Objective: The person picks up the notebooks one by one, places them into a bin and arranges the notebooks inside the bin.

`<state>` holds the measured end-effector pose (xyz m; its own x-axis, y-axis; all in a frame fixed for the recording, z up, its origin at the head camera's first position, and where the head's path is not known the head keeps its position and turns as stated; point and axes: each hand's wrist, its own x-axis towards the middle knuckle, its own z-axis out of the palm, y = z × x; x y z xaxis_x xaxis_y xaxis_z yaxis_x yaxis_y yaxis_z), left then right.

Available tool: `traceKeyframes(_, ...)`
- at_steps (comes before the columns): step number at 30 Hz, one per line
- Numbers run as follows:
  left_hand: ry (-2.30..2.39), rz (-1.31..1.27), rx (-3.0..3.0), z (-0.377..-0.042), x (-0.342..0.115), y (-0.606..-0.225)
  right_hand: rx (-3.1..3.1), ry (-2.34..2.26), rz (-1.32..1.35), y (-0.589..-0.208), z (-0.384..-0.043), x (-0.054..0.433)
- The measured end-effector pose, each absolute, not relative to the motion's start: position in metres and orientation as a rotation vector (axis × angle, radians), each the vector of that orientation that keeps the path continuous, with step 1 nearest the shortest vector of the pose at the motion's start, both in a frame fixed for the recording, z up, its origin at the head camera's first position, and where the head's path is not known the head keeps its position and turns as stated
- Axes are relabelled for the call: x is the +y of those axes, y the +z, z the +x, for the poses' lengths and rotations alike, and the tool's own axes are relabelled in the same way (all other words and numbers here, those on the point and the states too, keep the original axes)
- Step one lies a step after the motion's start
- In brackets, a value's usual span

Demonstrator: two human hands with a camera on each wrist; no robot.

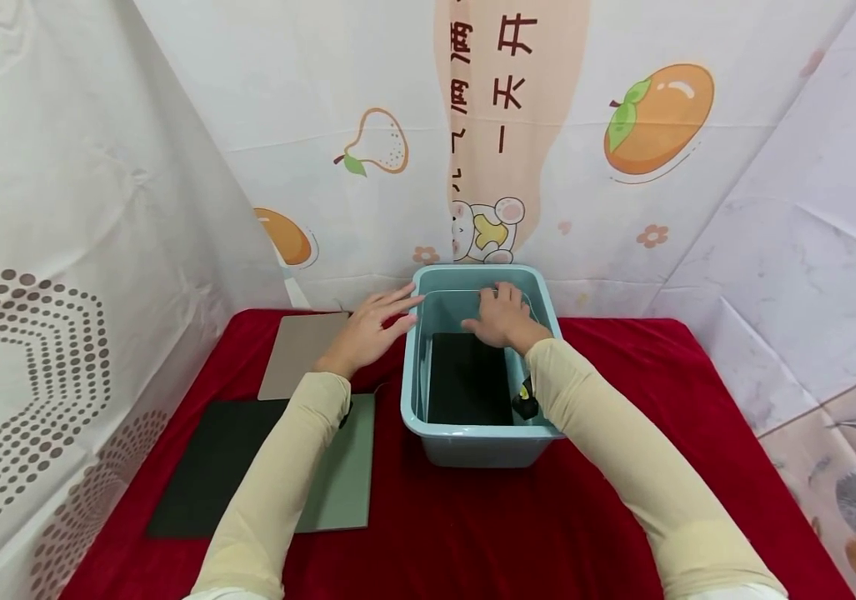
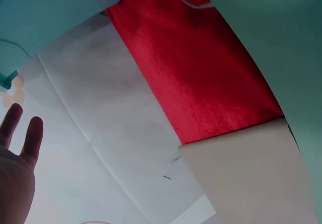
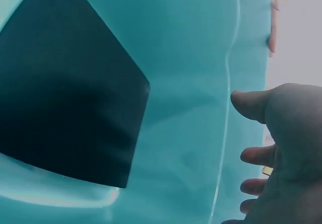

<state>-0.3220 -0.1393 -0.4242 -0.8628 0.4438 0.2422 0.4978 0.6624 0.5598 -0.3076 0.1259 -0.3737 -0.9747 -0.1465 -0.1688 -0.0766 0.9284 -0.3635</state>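
Observation:
A light blue plastic basin (image 1: pixel 483 454) stands near the back of the table, with a flat black rectangular panel (image 1: pixel 468 379) lying inside it. In the right wrist view the same black panel (image 3: pixel 75 93) shows its corner against the basin's blue inside. My right hand (image 1: pixel 504 317) reaches over the basin, beyond the panel's far end, fingers loosely bent and holding nothing. Beside the left rim is my left hand (image 1: pixel 372 329), fingers spread and fingertips right at the basin's edge. Only part of this left hand (image 2: pixel 17 158) shows in the left wrist view.
On the red cloth (image 1: pixel 525 525) to the left lie a beige panel (image 1: pixel 296 354), a dark panel (image 1: pixel 210 467) and a grey-green panel (image 1: pixel 343 475), the latter two partly hidden by my left sleeve. A printed white curtain (image 1: pixel 367 75) hangs close behind the basin.

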Motion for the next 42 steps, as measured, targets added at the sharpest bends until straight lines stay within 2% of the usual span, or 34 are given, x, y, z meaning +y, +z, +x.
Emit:
traceKeyframes(23,-0.798,-0.85,-2.769,-0.321,-0.133,-0.418,2.948,-0.325,-0.294,-0.337,-0.313,0.156)
traceKeyframes(35,-0.784,-0.846,-2.774,-0.32,-0.137,-0.418,2.763,-0.225,-0.344,-0.32,-0.3,0.181)
traceKeyframes(42,-0.728,-0.86,-2.794,-0.32,-0.137,-0.417,2.74,-0.242,-0.396,-0.322,-0.296,0.196)
